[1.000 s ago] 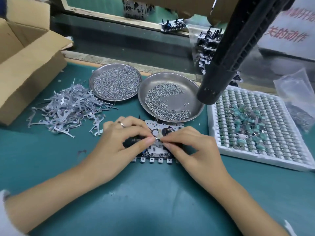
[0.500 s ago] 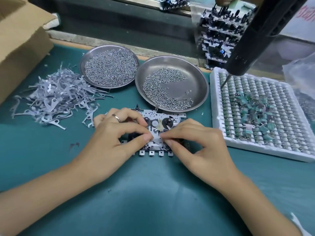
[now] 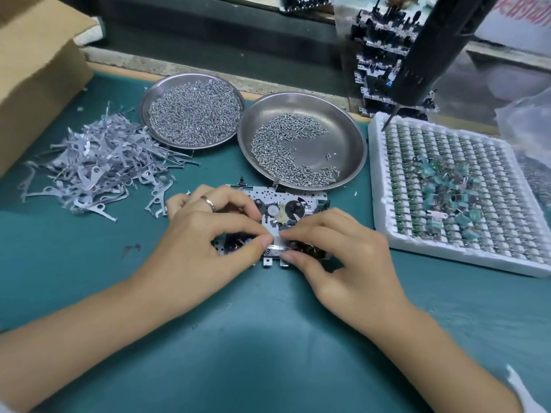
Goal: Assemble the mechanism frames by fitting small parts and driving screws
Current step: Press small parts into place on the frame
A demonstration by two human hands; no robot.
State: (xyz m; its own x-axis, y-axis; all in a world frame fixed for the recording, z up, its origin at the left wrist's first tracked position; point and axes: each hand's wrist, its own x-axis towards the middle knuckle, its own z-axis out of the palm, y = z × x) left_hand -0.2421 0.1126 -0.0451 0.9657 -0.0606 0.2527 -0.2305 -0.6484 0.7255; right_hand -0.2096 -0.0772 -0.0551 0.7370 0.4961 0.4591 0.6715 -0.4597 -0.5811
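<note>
A metal mechanism frame (image 3: 286,205) with black gears lies flat on the green mat, between both hands. My left hand (image 3: 208,234), a ring on one finger, covers its left half, thumb and forefinger pinched at the frame's near middle. My right hand (image 3: 337,248) covers the right half, its fingertips pinching a small silver part (image 3: 278,238) against the frame right beside the left fingertips. The frame's near edge with small tabs (image 3: 268,262) shows under the fingers.
Two steel dishes of screws (image 3: 190,110) (image 3: 343,135) sit behind the frame. A heap of grey stamped levers (image 3: 95,165) lies at left beside a cardboard box (image 3: 35,70). A white foam tray (image 3: 384,204) of small parts stands at right. A black hanging screwdriver (image 3: 426,55) hangs above it.
The view has tilted down and nearer to the table. Both hands stay pinched at the frame's middle, with only small finger shifts.
</note>
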